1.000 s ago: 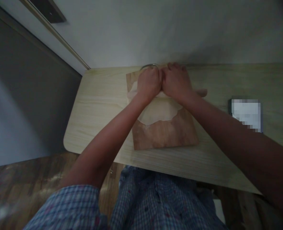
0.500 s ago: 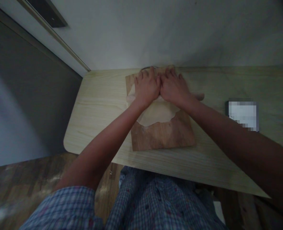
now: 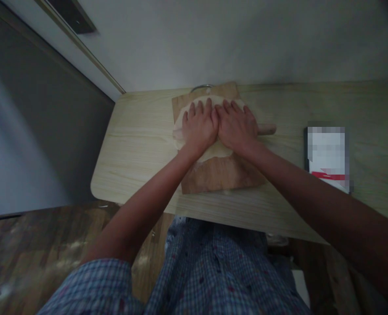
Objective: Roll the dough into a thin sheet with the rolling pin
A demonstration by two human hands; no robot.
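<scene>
A sheet of pale dough (image 3: 213,153) with an uneven edge lies on a brown wooden board (image 3: 220,177). Across the dough runs a wooden rolling pin (image 3: 268,129); its right handle sticks out past my right hand and most of its middle is covered. My left hand (image 3: 200,127) lies flat over the pin, fingers stretched toward the wall. Close beside it, my right hand (image 3: 236,124) rests on the pin too, its fingers extended and the thumbs almost touching. Neither hand wraps round the pin.
The light wooden table (image 3: 135,140) stands against a pale wall (image 3: 194,43). To the right lies a dark-edged flat item (image 3: 327,151) with a blurred white face. A metal ring handle (image 3: 200,87) shows at the board's far edge. A grey panel (image 3: 43,113) rises on the left.
Both hands and the rolling pin have come back toward me over the dough, away from the board's far edge. More of the far dough shows. The view has shifted slightly.
</scene>
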